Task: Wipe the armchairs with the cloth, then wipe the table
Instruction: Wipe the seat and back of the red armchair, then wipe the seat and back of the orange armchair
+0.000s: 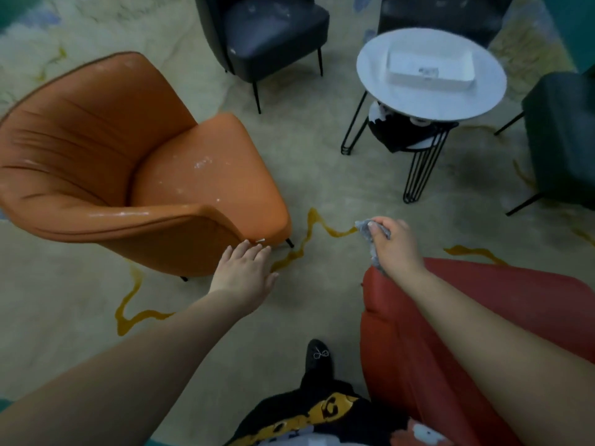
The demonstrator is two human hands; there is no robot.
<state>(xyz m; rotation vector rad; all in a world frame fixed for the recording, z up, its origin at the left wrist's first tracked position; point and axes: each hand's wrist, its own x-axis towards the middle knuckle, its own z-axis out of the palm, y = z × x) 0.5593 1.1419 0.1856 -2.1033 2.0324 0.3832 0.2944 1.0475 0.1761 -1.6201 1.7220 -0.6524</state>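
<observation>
An orange armchair [135, 162] stands at the left, with white specks on its seat. My left hand [246, 272] is stretched out flat with straight fingers, its fingertips at the chair's front corner. My right hand [394, 243] grips a crumpled grey cloth [370, 236] above the carpet, beside the edge of a red armchair [450, 333] at the lower right. A round white table [380, 69] on black wire legs stands at the upper right. A dark armchair [270, 33] stands at the top centre.
A white rectangular tray [431, 66] lies on the table, and a lower shelf with dark items sits beneath it. Another dark armchair [566, 140] stands at the right edge, a further one behind the table. My shoe [318, 355] rests on the pale carpet with yellow squiggles.
</observation>
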